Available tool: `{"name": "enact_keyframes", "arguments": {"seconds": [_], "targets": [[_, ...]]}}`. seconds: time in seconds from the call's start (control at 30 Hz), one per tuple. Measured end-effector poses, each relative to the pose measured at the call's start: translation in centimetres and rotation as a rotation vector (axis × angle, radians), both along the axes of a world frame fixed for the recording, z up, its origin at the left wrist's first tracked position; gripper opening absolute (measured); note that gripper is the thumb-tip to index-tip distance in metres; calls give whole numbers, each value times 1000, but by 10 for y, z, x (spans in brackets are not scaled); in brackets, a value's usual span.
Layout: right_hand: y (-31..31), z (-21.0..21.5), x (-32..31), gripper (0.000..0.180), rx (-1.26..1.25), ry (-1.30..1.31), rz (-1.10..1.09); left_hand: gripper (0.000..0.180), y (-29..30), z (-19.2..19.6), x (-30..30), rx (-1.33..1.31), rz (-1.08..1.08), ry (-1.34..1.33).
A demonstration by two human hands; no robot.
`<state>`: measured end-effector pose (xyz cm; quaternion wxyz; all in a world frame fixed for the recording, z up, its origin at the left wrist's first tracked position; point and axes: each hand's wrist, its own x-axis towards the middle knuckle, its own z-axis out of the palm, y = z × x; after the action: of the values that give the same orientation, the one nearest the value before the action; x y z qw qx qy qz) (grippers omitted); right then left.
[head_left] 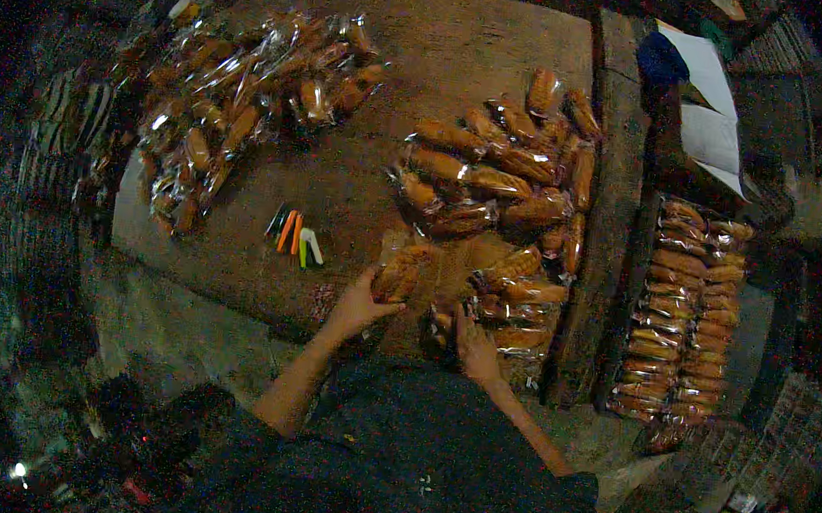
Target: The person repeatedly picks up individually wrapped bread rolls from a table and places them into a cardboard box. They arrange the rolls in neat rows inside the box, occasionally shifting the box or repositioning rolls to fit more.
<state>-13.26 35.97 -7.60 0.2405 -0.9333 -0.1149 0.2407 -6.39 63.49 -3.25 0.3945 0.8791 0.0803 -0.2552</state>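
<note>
Wrapped bread rolls in clear plastic lie on the brown table in front of me. My left hand [358,309] curls around the side of a bread roll [403,270], its thumb along the near edge. To the right, my right hand [476,345] has its fingers stretched forward against the ends of a small stack of wrapped rolls [520,315]. Another small wrapped piece [440,326] shows between my hands, close to the right fingers. Dim light and grain blur the finer detail.
Beyond my hands sits a heap of wrapped rolls [497,171]; a larger glossy heap [249,91] spreads at the far left. Several coloured sticks [296,235] lie left of my hands. At right, a crate holds rows of wrapped rolls [684,315], with white paper [708,126] beyond it.
</note>
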Motion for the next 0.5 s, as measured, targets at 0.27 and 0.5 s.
{"name": "enact_keyframes", "arguments": {"seconds": [0.27,0.5], "targets": [[9,-5,-27,50,-175,113,-57,98,-14,-71,54,225,-580,-329],[-7,32,-51,54,-196,19,-244,72,-32,-70,28,125,-312,-230]]}}
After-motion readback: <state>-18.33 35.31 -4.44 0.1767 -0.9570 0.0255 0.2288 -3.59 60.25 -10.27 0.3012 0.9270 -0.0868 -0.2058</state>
